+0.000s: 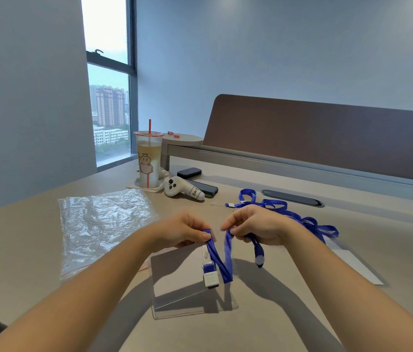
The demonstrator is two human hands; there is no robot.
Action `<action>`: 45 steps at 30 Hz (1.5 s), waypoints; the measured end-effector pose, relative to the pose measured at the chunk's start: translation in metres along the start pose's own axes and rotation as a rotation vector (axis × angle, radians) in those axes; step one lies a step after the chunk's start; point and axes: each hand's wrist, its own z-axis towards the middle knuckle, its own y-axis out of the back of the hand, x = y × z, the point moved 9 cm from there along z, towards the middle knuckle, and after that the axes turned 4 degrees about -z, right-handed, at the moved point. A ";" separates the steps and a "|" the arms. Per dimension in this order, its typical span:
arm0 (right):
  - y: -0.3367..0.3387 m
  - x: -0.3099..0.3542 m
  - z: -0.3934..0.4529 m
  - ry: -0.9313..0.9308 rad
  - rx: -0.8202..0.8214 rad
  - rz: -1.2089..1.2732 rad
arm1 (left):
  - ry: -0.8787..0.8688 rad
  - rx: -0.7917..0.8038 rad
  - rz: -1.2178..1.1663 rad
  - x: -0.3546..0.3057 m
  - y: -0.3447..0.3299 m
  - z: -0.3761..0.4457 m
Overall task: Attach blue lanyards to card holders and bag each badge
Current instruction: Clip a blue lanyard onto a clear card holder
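Observation:
Both hands hold one blue lanyard point(225, 260) just above the table. My left hand point(185, 229) pinches a folded part of its strap, and a white clip point(211, 279) hangs below that grip. My right hand point(256, 224) pinches the strap a little to the right, with a loop end dangling under it. Under the hands a clear card holder point(187, 295) lies flat on the table. More blue lanyards point(301, 217) lie in a tangle behind my right hand. A pile of clear plastic bags point(98, 224) lies to the left.
At the back left stand a drink cup with a red straw point(148, 161), a white controller point(182, 190), a dark phone point(205, 189) and a small black box point(189, 172). A brown desk divider point(327, 138) closes the far edge. White paper point(357, 265) lies at the right.

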 end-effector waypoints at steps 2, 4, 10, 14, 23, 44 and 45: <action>0.004 0.006 0.002 0.045 -0.090 -0.108 | 0.007 0.022 0.001 0.001 -0.004 0.001; 0.006 0.015 0.002 0.097 -0.165 -0.196 | 0.008 0.048 0.014 0.002 -0.009 0.002; 0.007 0.034 -0.003 0.229 -0.292 -0.300 | 0.020 0.091 -0.025 0.000 -0.016 0.004; 0.003 0.048 -0.010 0.303 -0.343 -0.357 | 0.025 0.144 -0.127 0.000 -0.024 0.006; 0.016 0.050 -0.017 0.325 -0.540 -0.351 | -0.026 -0.099 -0.054 -0.009 -0.003 0.005; 0.000 0.038 -0.013 0.210 -0.413 -0.003 | -0.293 -0.544 0.129 -0.039 0.047 -0.023; 0.000 0.036 -0.013 0.211 -0.424 0.057 | -0.315 -0.550 0.115 -0.041 0.048 -0.025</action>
